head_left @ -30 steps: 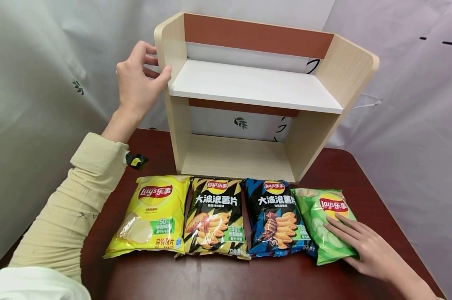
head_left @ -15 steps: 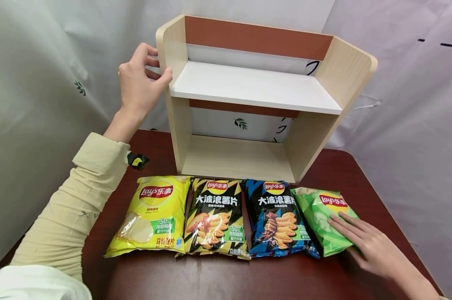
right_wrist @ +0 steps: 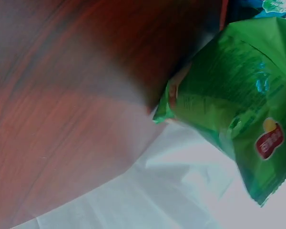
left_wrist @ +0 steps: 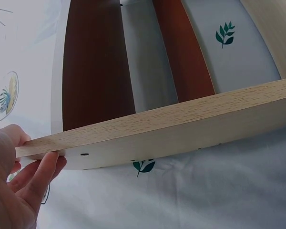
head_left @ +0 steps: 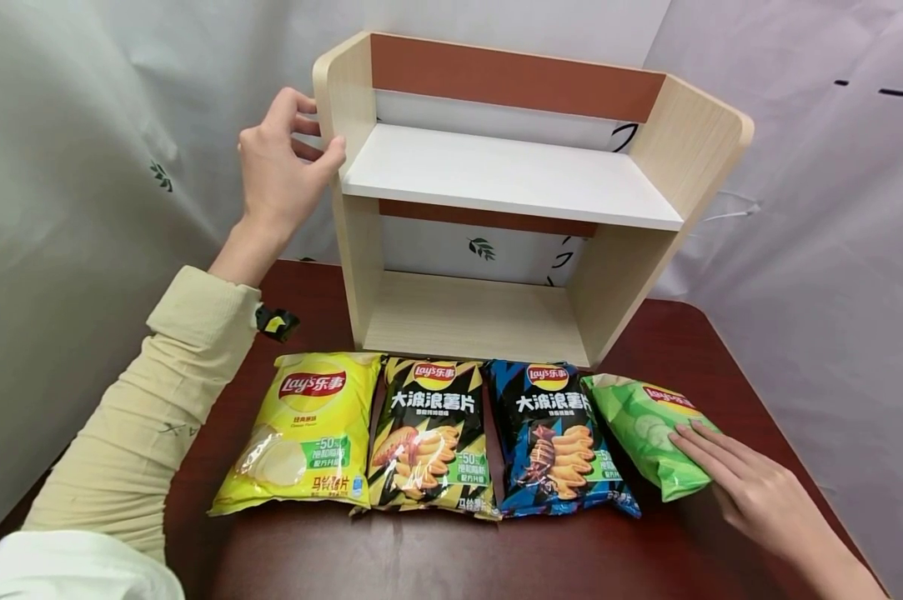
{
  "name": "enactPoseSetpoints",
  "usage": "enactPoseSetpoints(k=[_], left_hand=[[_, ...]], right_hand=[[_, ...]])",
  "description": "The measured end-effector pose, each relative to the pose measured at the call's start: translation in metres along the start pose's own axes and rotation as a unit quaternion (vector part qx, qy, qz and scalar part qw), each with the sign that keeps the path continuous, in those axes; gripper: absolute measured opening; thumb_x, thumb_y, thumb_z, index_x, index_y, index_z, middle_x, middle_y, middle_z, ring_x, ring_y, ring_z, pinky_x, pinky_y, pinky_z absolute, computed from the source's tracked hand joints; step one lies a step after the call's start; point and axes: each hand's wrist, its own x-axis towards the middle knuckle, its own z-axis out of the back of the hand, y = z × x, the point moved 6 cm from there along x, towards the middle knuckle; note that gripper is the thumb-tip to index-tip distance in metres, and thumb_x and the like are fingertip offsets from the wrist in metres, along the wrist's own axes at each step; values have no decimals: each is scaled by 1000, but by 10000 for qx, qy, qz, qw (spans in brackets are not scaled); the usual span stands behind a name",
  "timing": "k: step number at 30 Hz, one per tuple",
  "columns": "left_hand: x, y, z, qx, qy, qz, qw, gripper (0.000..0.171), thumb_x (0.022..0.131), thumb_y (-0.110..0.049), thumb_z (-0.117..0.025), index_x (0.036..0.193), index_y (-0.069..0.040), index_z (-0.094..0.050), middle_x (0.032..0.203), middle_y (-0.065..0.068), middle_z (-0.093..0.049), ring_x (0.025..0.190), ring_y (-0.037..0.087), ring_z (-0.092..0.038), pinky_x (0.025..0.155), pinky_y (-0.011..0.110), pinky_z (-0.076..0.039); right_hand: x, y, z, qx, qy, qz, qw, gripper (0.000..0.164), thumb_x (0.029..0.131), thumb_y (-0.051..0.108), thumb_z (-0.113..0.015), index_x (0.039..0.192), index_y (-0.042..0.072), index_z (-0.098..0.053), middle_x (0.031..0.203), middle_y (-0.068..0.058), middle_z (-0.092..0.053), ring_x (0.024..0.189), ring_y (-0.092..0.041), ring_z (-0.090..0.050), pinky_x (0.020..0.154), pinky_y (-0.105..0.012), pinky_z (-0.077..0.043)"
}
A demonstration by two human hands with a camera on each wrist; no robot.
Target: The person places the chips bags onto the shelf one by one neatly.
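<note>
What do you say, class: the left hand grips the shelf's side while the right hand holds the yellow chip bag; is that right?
Not yellow: the right hand holds the green chip bag, as the head view shows. The left hand grips the shelf's side.

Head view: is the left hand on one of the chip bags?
No, the left hand grips the side panel of the wooden shelf.

Soft glare lies on the dark tabletop (head_left: 391, 554).

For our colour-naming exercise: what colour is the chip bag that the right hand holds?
The chip bag is mostly green, seen best in the head view.
</note>
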Motion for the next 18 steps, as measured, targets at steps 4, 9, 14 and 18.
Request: enactPoseSetpoints(k=[4, 9, 14, 18], left_hand=[[0, 0, 0, 5, -3, -7, 10000, 34, 80, -33, -54, 106, -10, -55, 99, 5, -70, 77, 22, -69, 71, 25, -56], [-1, 0, -1, -23, -5, -20, 10000, 34, 80, -33, -54, 105, -10, -56, 99, 5, -70, 76, 22, -69, 71, 25, -56], [0, 1, 0, -43, -59, -6, 10000, 34, 79, -33, -55, 104, -10, -56, 98, 5, -70, 75, 22, -69, 69, 22, -56], [1, 2, 1, -22, -91, 26, 10000, 33, 79, -33, -55, 103, -10, -57, 97, 5, -71, 74, 19, -69, 68, 20, -55]], right_hand=[[10, 4, 7, 44, -183, 64, 9998, 39, 90, 12, -31, 107, 4, -65, 102, -14, -68, 121, -9, -51, 106, -7, -23], [22, 15, 16, 27, -305, 406, 9987, 36, 91, 11, -34, 108, 1, -64, 100, -17, -68, 122, -13, -51, 110, -15, -26], [34, 24, 27, -245, -445, 664, 9965, 38, 86, 3, -33, 110, 0, -63, 102, -16, -67, 118, -21, -54, 112, -22, -26], [46, 27, 36, -373, -549, 716, 9952, 42, 82, -1, -33, 112, 1, -62, 106, -15, -66, 113, -25, -56, 112, -23, -26]])
